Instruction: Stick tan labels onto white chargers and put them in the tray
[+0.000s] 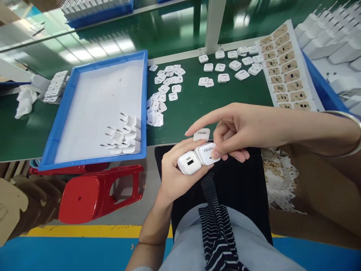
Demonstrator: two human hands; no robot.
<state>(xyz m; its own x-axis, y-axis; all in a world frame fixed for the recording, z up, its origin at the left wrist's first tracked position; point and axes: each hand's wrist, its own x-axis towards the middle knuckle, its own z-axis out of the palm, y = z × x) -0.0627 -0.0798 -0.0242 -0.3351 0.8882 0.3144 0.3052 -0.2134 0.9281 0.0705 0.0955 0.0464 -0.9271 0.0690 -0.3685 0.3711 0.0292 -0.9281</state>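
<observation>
My left hand is wrapped round two white plug chargers, side by side with their faces up. One white charger shows a port face with a dark slot. The other charger's face plate reads "Fibaks". On that plate presses the thumb of my right hand, its other fingers curled beside the charger. A loose "Fibaks" plate is just beyond the chargers, near my right index fingertip; whether that finger touches it I cannot tell. The chargers' prongs are hidden.
Loose white plates lie in groups on the green table. A blue tray on the left holds several pronged chargers. At right are a sheet of brown adhesive pieces and more chargers. A red stool stands below.
</observation>
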